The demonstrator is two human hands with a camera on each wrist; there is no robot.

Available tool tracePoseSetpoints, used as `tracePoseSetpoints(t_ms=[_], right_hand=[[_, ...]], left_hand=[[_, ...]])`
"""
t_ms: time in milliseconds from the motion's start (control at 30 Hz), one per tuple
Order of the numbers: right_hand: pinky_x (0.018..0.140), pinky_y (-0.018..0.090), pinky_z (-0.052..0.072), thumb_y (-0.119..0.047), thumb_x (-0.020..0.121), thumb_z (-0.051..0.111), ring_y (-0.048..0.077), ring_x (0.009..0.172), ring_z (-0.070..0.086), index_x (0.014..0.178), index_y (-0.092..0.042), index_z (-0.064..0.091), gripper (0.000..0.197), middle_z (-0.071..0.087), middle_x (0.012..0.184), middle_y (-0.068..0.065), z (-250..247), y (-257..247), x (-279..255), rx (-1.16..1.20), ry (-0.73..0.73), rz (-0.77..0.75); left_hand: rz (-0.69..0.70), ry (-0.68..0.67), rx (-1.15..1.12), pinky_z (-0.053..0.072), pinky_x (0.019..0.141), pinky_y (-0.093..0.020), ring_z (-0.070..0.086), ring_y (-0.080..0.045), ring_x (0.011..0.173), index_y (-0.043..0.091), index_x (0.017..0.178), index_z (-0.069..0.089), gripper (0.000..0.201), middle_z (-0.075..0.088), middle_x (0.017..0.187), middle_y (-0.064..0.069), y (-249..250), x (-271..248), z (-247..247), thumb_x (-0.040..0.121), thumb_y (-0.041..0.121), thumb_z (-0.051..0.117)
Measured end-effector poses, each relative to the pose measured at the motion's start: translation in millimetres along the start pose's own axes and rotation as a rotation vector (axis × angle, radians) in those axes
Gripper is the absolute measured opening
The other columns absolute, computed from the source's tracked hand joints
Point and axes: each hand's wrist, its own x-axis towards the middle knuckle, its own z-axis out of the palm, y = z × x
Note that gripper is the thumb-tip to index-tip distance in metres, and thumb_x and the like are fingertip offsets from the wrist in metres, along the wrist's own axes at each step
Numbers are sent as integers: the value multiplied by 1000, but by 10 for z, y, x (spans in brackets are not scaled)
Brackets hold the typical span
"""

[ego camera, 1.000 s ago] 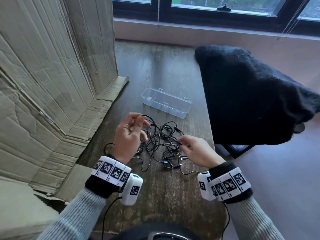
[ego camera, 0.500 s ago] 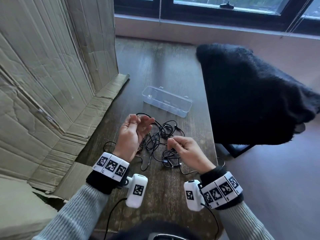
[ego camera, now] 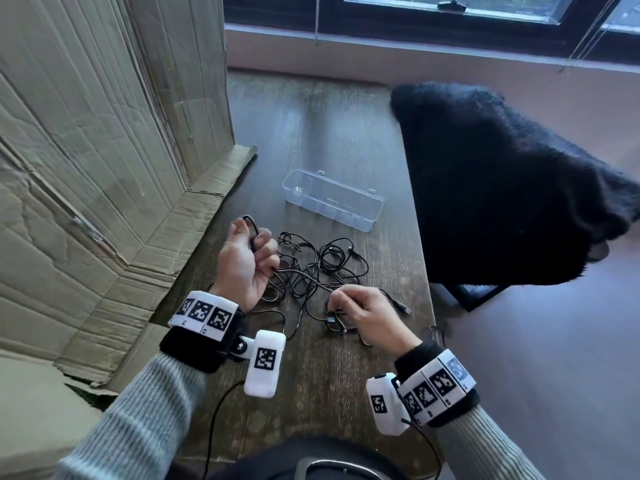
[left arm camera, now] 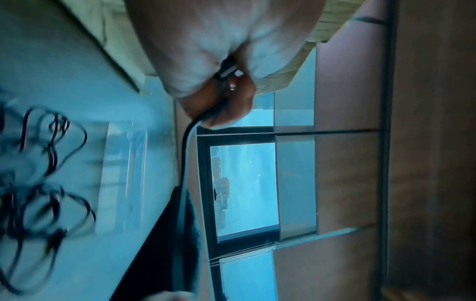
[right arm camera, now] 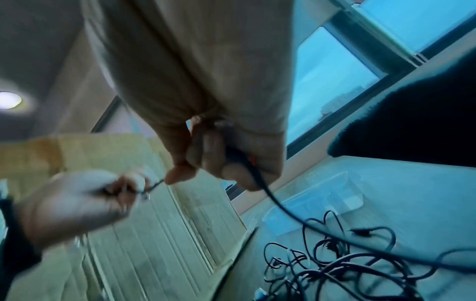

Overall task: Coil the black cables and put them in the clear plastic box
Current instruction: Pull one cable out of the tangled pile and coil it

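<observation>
A tangle of thin black cables (ego camera: 311, 271) lies on the dark wooden table (ego camera: 311, 116), between my hands. My left hand (ego camera: 256, 242) is raised at the tangle's left, fingers curled round a cable loop. The left wrist view shows a plug (left arm camera: 228, 71) in its curled fingers and the cable (left arm camera: 184, 152) running out below. My right hand (ego camera: 341, 304) pinches another stretch of cable at the tangle's near right. In the right wrist view that cable (right arm camera: 270, 201) trails from my fingers down to the pile (right arm camera: 347, 264). The clear plastic box (ego camera: 332, 199) lies open and empty beyond the cables.
Flattened cardboard (ego camera: 104, 150) leans along the table's left side, with one flap on the tabletop. A black fuzzy garment (ego camera: 502, 185) covers a chair beside the table's right edge (ego camera: 424, 271). A window sill runs along the far end.
My left hand has turned and taken a cable loop over its fingers. My right hand has shifted a little left and nearer to me, still pinching cable.
</observation>
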Motion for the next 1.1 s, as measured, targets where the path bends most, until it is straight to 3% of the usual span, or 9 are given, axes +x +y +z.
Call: tracePoseSetpoints(t_ms=[100, 200, 300, 433, 667, 767, 900, 1000, 1100], right_hand=[[74, 55, 50, -18, 95, 57, 40, 72, 59, 78, -15, 70, 21, 68, 83, 21, -82, -93, 31, 76, 68, -19], [78, 63, 47, -14, 95, 56, 47, 79, 60, 86, -24, 69, 19, 73, 83, 0, -139, -243, 62, 109, 46, -33], [80, 55, 51, -15, 94, 58, 43, 88, 62, 92, -22, 71, 15, 73, 87, -8, -156, -328, 89, 39, 41, -93], [49, 24, 43, -21, 90, 64, 12, 52, 52, 85, -13, 74, 13, 68, 71, 3, -200, -323, 122, 63, 108, -118], [46, 13, 36, -17, 89, 65, 1, 48, 44, 91, -9, 62, 8, 55, 65, 1, -186, -175, 165, 313, 168, 8], [46, 13, 38, -14, 89, 65, -1, 48, 49, 94, -7, 66, 9, 61, 67, 3, -90, -40, 168, 229, 188, 1], [60, 17, 50, -23, 88, 68, 1, 58, 63, 94, -17, 75, 12, 71, 69, -8, 94, 147, 129, 23, 235, -11], [52, 12, 40, -26, 90, 65, -3, 48, 50, 99, -15, 75, 18, 62, 57, -14, 216, 255, 54, 15, 79, 52], [52, 25, 34, -40, 92, 58, 13, 53, 40, 97, -26, 75, 23, 56, 66, 4, 305, 302, -31, 23, -186, 75]], left_hand=[[68, -28, 500, 29, 40, -16, 34, -3, 47, 19, 98, 49, 29, 40, 63, 7, -48, 76, -170, 101, 38, 27], [179, -239, 1181, 41, 59, -27, 46, -8, 63, 27, 102, 54, 31, 53, 78, 3, -159, 62, -325, 97, 47, 31], [160, -495, 1459, 41, 62, -17, 48, 3, 62, 24, 106, 55, 61, 55, 74, 13, -242, -20, -366, 73, 75, 45], [189, -569, 1613, 38, 60, -19, 47, 2, 55, 18, 85, 62, 27, 54, 64, 13, -297, -43, -349, 78, 43, 71], [33, -630, 1066, 36, 52, -15, 43, 0, 52, 16, 73, 49, 58, 52, 62, 12, -326, -79, -352, 70, 74, 55], [-77, -581, 769, 53, 74, -24, 66, -12, 91, 12, 74, 47, 62, 66, 106, -4, -422, -53, -381, 67, 72, 60], [-107, -373, 444, 45, 100, -40, 54, -25, 121, 12, 83, 43, 41, 52, 136, -14, -453, -78, -322, 85, 52, 48], [-66, -223, 328, 50, 92, -46, 66, -30, 103, 17, 81, 37, 30, 70, 101, -16, -418, -69, -271, 97, 40, 29], [6, -73, 287, 56, 66, -44, 59, -15, 52, 16, 79, 35, 32, 49, 56, 0, -405, -44, -248, 100, 38, 28]])
